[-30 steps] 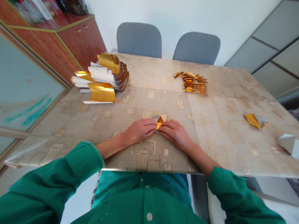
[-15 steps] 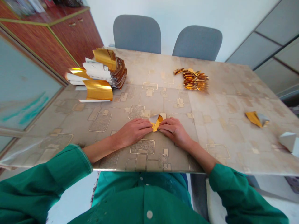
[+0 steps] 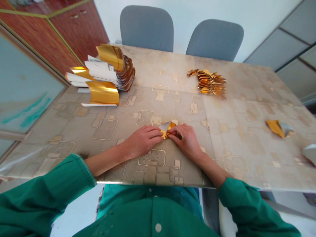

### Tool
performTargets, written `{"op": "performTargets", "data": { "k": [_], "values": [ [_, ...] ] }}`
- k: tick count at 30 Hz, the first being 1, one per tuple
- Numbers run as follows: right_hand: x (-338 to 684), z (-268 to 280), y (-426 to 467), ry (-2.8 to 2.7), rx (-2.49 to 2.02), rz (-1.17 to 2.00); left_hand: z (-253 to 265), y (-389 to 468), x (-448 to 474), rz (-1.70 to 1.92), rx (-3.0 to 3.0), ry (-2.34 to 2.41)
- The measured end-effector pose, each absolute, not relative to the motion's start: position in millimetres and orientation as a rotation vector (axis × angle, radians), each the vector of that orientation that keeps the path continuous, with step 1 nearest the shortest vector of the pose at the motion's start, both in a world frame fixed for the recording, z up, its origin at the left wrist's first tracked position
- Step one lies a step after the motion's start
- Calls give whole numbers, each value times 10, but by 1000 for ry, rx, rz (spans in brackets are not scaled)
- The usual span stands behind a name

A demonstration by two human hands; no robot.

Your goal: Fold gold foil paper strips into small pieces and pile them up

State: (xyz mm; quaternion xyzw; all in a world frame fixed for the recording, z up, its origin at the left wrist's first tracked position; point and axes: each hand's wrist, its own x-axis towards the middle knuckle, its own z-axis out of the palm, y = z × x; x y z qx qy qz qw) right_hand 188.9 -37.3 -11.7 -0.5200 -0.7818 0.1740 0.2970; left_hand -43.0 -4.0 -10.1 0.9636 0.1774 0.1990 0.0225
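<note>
A small piece of gold foil paper (image 3: 172, 125), part folded and showing a pale silvery side, lies on the table close to its front edge. From the left, my left hand (image 3: 143, 140) presses its closed fingers and thumb on the paper's lower left edge. My right hand (image 3: 187, 140) pinches the right side of the same paper between thumb and fingertips. The fingertips partly cover the paper, so its exact folds are hidden.
Sheets of gold paper with white backs (image 3: 103, 93) are stacked at the back left. A row of folded gold pieces (image 3: 211, 82) lies at the back right. Another folded gold piece (image 3: 277, 127) rests far right, near a white piece (image 3: 310, 153). Two grey chairs (image 3: 146, 28) stand behind the table (image 3: 177, 108).
My right fingers have curled more tightly at the paper's right side, and that side looks more bent in. My left hand stays on the left edge. The whole view has shifted slightly.
</note>
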Motion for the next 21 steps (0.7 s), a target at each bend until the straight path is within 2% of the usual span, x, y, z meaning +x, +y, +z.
{"op": "performTargets", "data": {
  "k": [21],
  "values": [
    [1883, -69, -359, -2086, -1516, 462, -93, -55, -425, 611, 2985, 547]
  ]
}}
